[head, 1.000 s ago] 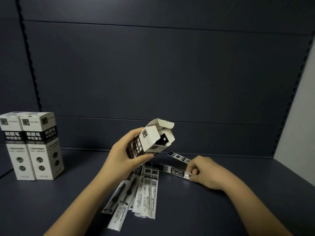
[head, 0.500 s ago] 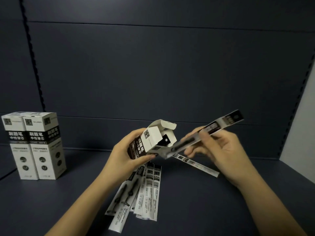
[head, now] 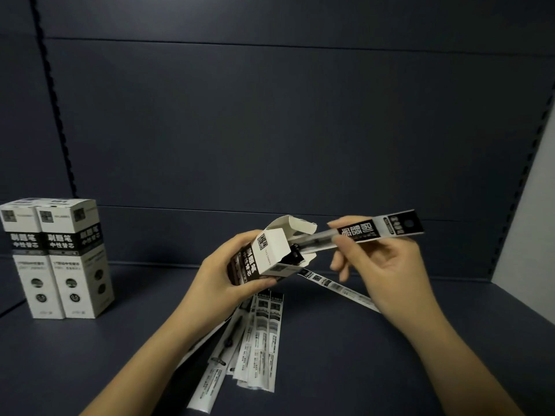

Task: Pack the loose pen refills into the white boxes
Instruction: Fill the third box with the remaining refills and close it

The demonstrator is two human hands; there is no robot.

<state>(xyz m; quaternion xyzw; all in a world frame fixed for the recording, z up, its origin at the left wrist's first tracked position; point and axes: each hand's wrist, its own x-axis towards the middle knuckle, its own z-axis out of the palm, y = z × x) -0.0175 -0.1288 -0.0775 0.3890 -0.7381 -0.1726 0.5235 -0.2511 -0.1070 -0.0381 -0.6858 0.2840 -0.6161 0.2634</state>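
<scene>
Left hand (head: 222, 274): grips open box (head: 271, 253), tilted.
Right hand (head: 381, 265): pinches refill (head: 360, 234), tip apparently inside box mouth.
Shelf (head: 330, 355): loose refills (head: 258, 340).

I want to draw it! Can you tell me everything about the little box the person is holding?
The open box is small, white cardboard with a black band of white characters and a printed code. Its top flaps stand open, with dark contents showing inside. It is tilted, mouth toward the right. The left hand grips it above the shelf, while the right hand pinches a packaged refill whose tip is entering the opening.
</scene>
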